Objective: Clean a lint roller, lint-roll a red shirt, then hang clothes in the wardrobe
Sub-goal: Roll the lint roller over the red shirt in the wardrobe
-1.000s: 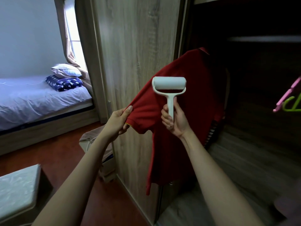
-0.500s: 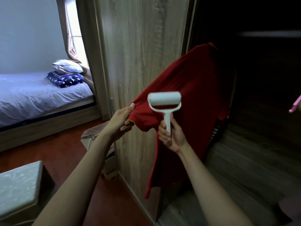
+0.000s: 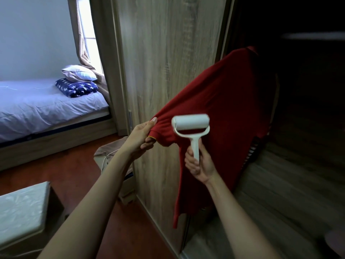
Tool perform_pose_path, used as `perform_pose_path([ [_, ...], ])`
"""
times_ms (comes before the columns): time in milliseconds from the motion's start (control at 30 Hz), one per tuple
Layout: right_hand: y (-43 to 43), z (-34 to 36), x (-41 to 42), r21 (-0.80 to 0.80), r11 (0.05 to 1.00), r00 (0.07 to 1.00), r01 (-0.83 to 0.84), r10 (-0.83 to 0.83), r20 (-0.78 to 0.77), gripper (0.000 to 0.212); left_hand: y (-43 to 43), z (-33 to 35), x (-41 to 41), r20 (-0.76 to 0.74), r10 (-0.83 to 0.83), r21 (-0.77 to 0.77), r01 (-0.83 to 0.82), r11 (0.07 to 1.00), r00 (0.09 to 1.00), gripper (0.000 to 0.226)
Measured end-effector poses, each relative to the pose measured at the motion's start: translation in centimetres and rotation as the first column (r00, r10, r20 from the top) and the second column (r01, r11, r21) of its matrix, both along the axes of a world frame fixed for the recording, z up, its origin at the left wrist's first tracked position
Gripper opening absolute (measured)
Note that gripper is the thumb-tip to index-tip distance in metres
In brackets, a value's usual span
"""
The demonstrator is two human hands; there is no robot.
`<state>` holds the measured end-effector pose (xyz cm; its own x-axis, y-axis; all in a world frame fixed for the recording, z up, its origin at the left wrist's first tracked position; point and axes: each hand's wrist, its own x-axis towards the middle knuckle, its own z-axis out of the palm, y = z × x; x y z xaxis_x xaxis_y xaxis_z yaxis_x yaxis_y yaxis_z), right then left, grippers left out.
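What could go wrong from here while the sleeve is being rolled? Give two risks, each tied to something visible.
1. The left hand pinches only the sleeve hem of the shirt. The hem could slip free, leaving the cloth slack for the roller.
2. The shirt's top sits in the dark, and what holds it cannot be seen. The sideways pull might drag it down.
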<state>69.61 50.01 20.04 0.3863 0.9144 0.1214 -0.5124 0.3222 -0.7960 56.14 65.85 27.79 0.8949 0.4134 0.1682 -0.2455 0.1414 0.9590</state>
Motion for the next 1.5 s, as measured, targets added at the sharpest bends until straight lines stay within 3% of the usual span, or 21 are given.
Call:
perform_pose_path([
  [167,1.5,6.8,2.8,0.058,0.997,0.984,0.053,-0.062,0.17,0.049,0.1,0.4,0.0,-0.01,-0.003,-0.01,0.003,1.0,1.0,0.052],
  [333,0.6,0.1,0.4,0.037,0.997,0.998,0.061,-0.062,0.021,0.053,0.4,0.0,0.3,-0.006,0.006,0.021,-0.006,1.0,1.0,0.041],
  [533,1.4,7.4,3.3,0.086,0.994,0.982,0.064,-0.078,0.173,0.049,1.3,-0.6,1.1,0.062,0.096,0.117,-0.103,0.988,0.993,0.027],
  [633,1.2,4.4,2.5,0.066,0.995,0.985,0.07,-0.079,0.154,0.049,1.8,-0.8,0.9,0.101,0.046,0.122,-0.058,0.991,0.994,0.022],
  [733,0.5,0.7,1.0,0.056,0.996,0.995,0.075,-0.079,0.066,0.051,1.7,-0.9,0.3,0.114,-0.018,0.119,0.004,0.993,0.993,0.036],
  [933,0.4,6.5,3.4,0.105,0.992,0.992,0.066,-0.076,0.1,0.05,1.4,-0.3,0.1,0.087,-0.028,0.147,0.015,0.989,0.996,0.035],
  [1133,-1.1,0.0,2.0,0.057,0.994,0.996,0.09,-0.091,0.01,0.05,1.4,-0.7,-0.1,0.048,-0.009,0.154,0.001,0.988,0.999,0.031],
  [1333,0.4,7.5,4.5,0.121,0.99,0.987,0.068,-0.085,0.136,0.047,1.1,0.1,-0.2,0.028,-0.006,0.207,0.0,0.978,1.0,0.046],
  [1500,-1.0,-0.7,1.6,0.065,0.995,0.997,0.073,-0.075,0.022,0.056,1.3,-0.1,-0.3,-0.003,-0.031,0.289,0.03,0.957,1.0,0.061],
])
